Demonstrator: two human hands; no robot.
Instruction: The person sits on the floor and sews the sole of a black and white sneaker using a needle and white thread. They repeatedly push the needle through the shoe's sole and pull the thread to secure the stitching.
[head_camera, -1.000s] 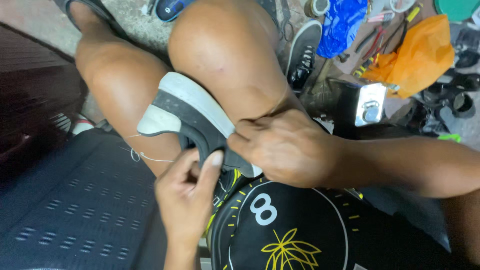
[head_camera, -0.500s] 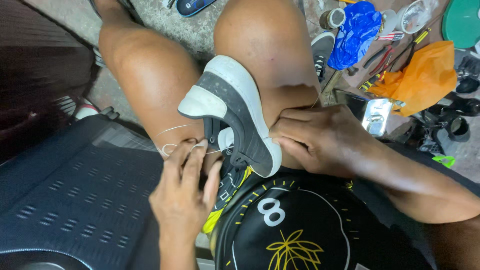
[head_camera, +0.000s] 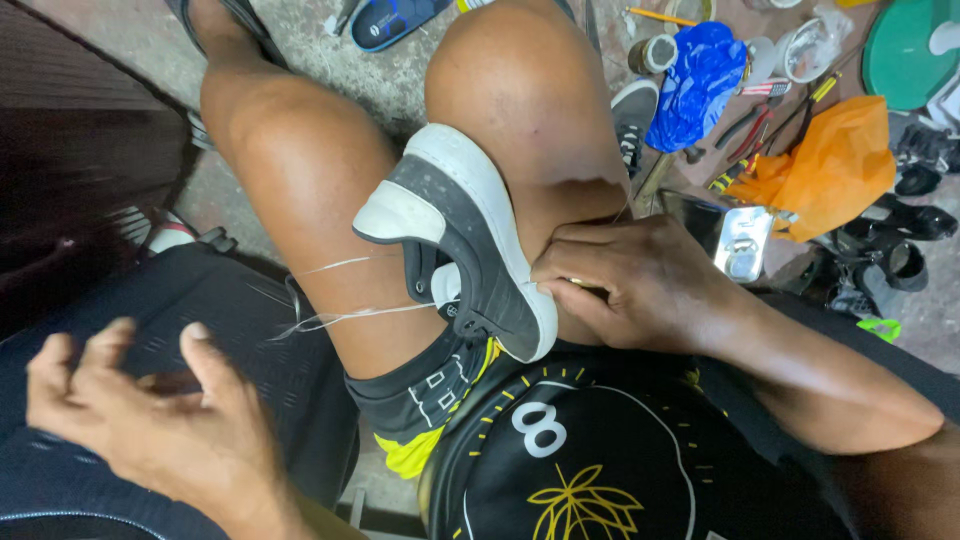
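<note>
Concrete floor (head_camera: 400, 95) lies under us, scattered with tools, an orange bag (head_camera: 830, 165), a blue bag (head_camera: 700, 80) and a green lid (head_camera: 905, 55). We sit with the grey-and-white shoe (head_camera: 470, 240) wedged sole-outward between our knees, toe pointing up and away. Right hand (head_camera: 640, 285) is closed against the shoe's heel edge, fingers pinched at the sole seam; whether it grips a needle we cannot tell. Left hand (head_camera: 150, 420) hangs loose with fingers spread, low at the left, holding nothing we can see. Pale thread (head_camera: 345, 315) runs in two strands from the shoe's side toward the left hand, across our thigh.

Judgement: shoe looks light, with a stiff rubber sole and a softer upper; best held by sole edge or heel. Thread is thin, slack, likely to tangle or slip.
</note>
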